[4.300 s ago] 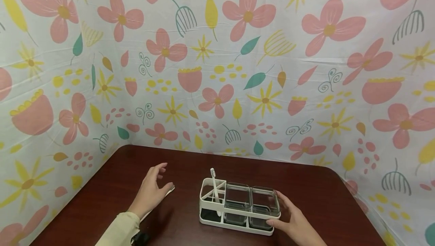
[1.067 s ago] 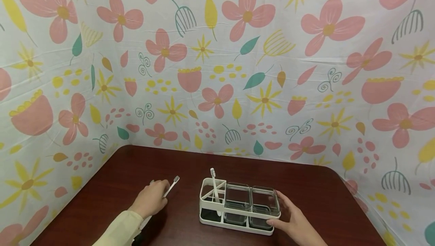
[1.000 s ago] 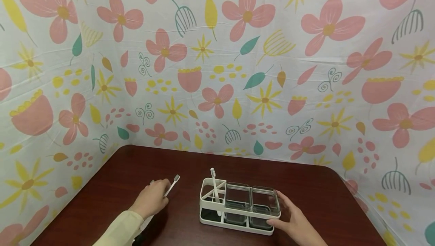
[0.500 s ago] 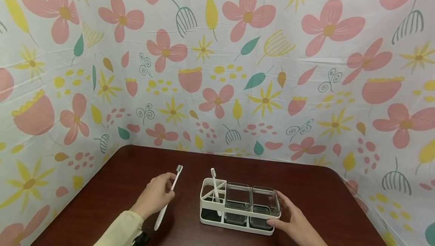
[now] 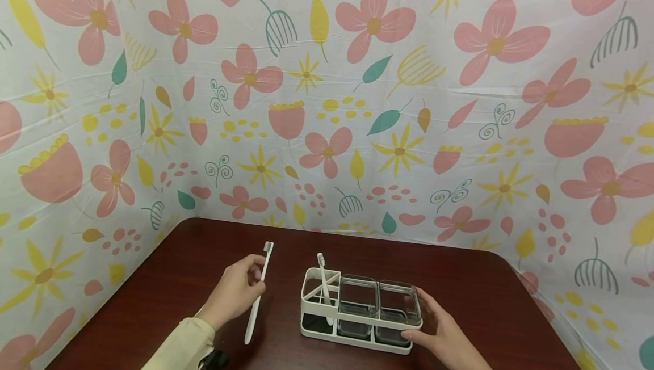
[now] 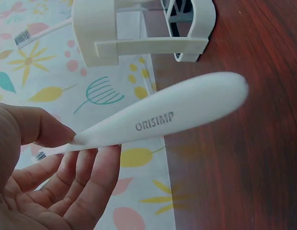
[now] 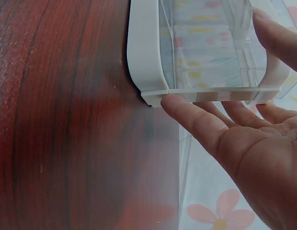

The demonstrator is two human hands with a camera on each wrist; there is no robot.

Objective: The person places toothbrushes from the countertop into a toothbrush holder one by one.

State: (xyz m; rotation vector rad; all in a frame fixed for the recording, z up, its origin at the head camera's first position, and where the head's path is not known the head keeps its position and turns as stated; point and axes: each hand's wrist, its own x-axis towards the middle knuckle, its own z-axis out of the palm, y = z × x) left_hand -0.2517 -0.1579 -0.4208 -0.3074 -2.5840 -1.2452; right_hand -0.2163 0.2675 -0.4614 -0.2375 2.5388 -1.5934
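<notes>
My left hand (image 5: 231,296) pinches a white toothbrush (image 5: 252,319) between thumb and fingers, left of the holder. Its bristle head points up and away; the handle end hangs down toward me. "ORISIMP" is printed on its handle (image 6: 187,110) in the left wrist view. A white toothbrush holder (image 5: 357,318) stands on the table, with another toothbrush (image 5: 324,287) leaning upright in its divided left section. Two clear cups, a middle one (image 5: 357,296) and a right one (image 5: 398,302), sit in it. My right hand (image 5: 445,336) grips the holder's right end, thumb in front, fingers behind.
The dark reddish-brown table (image 5: 286,239) reaches back to a floral-print curtain (image 5: 327,103) along its far and left sides. A small black object (image 5: 213,360) shows beside my left sleeve (image 5: 181,344) at the bottom edge.
My left hand, open with the toothbrush partly hidden beneath it at first, has taken hold of it, raised it and swung it steeper toward the holder. My right hand and the holder have stayed put.
</notes>
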